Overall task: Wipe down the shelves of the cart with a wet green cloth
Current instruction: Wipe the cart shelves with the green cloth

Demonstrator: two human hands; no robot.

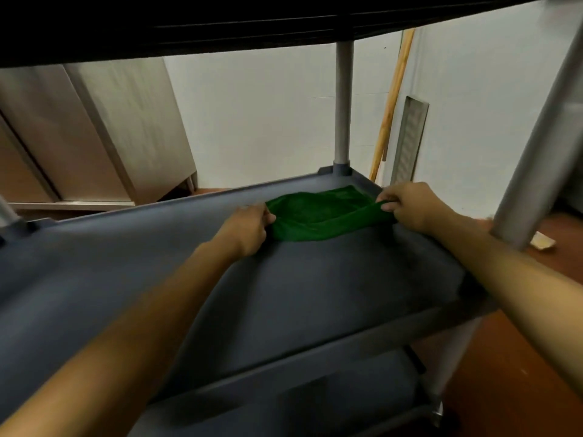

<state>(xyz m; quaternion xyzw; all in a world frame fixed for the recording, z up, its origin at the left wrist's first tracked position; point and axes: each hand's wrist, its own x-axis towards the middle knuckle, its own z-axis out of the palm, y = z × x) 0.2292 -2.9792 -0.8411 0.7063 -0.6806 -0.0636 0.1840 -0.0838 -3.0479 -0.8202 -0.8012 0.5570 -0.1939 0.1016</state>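
Note:
A green cloth (321,212) lies spread on the cart's grey middle shelf (299,294), near its far right corner. My left hand (246,228) pinches the cloth's left edge. My right hand (407,206) grips the cloth's right end, which is lifted a little off the shelf. Both arms reach in under the dark top shelf (220,23). Below, part of the bottom shelf (284,402) shows.
Grey cart posts stand at the far corner (344,108) and at the near right (542,146). A wooden pole (392,102) leans on the white wall behind. A steel cabinet (94,130) stands at the left. The floor (504,357) is reddish brown.

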